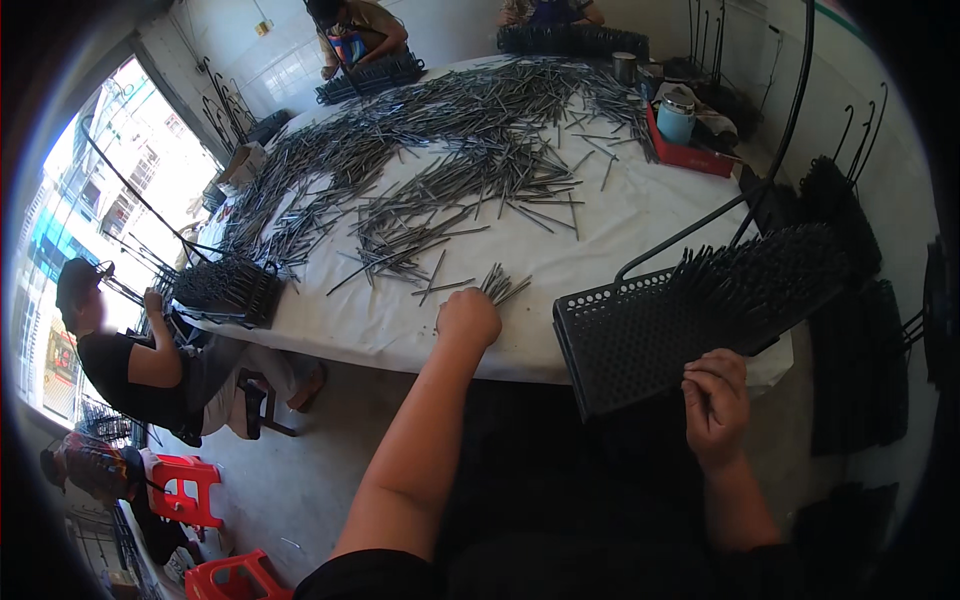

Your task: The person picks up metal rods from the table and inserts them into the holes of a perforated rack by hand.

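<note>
My left hand [470, 318] is closed around a small bunch of thin grey rods [503, 284] at the table's near edge; their ends fan out beyond the fist. To the right, a black perforated rack [640, 345] rests tilted at the table's edge, with a long bent rod rising from it. Many dark rods [765, 275] stand packed in its right part, while the holes on its left part show bare. Just at the rack's near edge is my right hand [716, 405], its fingers curled and pinched together; what they hold, if anything, is hidden.
Loose grey rods [450, 160] lie in a wide heap across the white-covered table [660, 225]. A red tray [690, 150] with a blue lidded container [676, 118] is at the far right. Several other people work around, one seated at left [140, 360] by another filled rack [228, 290]. Red stools [185, 490] stand on the floor.
</note>
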A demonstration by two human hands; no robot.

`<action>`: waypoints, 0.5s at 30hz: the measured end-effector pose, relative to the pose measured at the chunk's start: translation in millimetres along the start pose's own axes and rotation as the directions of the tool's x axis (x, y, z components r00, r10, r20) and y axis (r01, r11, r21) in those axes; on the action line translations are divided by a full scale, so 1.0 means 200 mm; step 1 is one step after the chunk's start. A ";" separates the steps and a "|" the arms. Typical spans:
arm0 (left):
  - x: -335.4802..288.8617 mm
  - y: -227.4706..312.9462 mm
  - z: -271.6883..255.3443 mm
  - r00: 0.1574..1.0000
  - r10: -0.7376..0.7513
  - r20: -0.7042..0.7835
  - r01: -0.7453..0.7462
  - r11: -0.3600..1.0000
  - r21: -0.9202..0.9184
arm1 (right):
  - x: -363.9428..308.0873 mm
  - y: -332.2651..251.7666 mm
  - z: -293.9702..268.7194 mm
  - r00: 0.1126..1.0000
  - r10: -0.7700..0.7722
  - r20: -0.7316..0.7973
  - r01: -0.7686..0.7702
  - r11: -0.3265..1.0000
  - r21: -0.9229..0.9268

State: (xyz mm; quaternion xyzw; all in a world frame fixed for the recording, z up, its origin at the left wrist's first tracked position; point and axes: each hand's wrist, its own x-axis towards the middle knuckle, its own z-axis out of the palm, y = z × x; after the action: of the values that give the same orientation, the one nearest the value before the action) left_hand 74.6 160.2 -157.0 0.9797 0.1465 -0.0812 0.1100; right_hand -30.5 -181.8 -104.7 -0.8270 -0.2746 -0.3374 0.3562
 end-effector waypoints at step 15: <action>-1.26 0.26 0.06 0.667 0.652 0.361 0.259 0.251 -0.933 | 0.03 -0.36 0.09 0.880 0.119 0.460 -0.449 0.528 0.721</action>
State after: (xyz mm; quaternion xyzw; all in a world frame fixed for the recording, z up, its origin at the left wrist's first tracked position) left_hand -148.5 41.2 -109.6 0.6024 -0.0314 -0.3284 0.7269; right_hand -71.1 -124.0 -79.7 -0.6511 -0.3159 0.0451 0.6886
